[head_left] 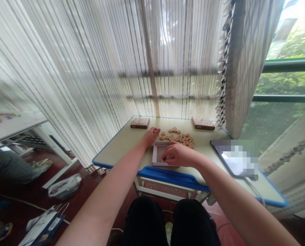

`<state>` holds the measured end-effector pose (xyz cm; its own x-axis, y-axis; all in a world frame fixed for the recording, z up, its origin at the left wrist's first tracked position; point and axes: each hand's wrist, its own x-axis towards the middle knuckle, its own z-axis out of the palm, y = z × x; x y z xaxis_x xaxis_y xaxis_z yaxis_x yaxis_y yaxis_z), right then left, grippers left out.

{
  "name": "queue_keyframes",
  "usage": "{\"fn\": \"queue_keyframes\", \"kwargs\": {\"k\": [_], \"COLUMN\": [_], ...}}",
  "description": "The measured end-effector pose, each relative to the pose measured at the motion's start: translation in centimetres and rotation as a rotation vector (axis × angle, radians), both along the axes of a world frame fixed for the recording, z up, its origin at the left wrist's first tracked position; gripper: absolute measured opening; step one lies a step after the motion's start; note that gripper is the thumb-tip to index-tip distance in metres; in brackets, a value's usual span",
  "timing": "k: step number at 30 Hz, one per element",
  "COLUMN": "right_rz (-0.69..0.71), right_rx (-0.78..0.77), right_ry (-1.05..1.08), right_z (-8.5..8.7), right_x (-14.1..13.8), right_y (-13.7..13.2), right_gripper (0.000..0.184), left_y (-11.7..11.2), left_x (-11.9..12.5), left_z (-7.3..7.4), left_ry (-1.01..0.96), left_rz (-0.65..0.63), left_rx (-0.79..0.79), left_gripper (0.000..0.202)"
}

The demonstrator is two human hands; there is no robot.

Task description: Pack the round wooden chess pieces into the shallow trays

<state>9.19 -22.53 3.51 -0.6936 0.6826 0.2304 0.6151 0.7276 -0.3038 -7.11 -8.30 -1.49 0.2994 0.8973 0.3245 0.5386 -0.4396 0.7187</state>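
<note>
A small white open box [155, 155] lies near the front edge of a beige table with blue rim [121, 143]. My right hand [179, 154] hovers over the box, fingers curled round a small round wooden piece. Behind the box lie several round wooden pieces [179, 137] scattered on the table. My left hand [150, 136] rests left of the pile, its fingers pinched on one of the pieces at the pile's edge.
Two flat wooden boxes [140, 122] [203, 123] sit at the table's back. A tablet [234, 159] lies at the right. Striped curtains hang behind. Bags lie on the floor at left [65, 186]; another person's legs show at far left [11, 169].
</note>
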Motion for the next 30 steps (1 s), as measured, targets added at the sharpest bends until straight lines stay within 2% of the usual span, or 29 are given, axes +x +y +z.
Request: {"fn": "queue_keyframes", "kwargs": {"k": [8, 13, 21, 30], "right_rz": [0.064, 0.008, 0.013, -0.134], "right_rx": [0.029, 0.06, 0.079, 0.041], "right_ry": [-0.009, -0.058, -0.051, -0.089], "right_z": [0.7, 1.0, 0.8, 0.8], "right_x": [0.0, -0.2, 0.2, 1.0], "right_y": [-1.0, -1.6, -1.8, -2.1], "right_gripper": [0.025, 0.018, 0.019, 0.015], "left_y": [0.4, 0.4, 0.7, 0.1], "left_x": [-0.1, -0.1, -0.1, -0.1], "left_z": [-0.4, -0.4, -0.3, 0.3], "left_ry": [0.001, 0.014, 0.009, 0.028], "left_rz": [-0.024, -0.02, 0.052, 0.028], "left_rx": [0.031, 0.041, 0.18, 0.102], "left_gripper": [0.041, 0.042, 0.041, 0.049]}}
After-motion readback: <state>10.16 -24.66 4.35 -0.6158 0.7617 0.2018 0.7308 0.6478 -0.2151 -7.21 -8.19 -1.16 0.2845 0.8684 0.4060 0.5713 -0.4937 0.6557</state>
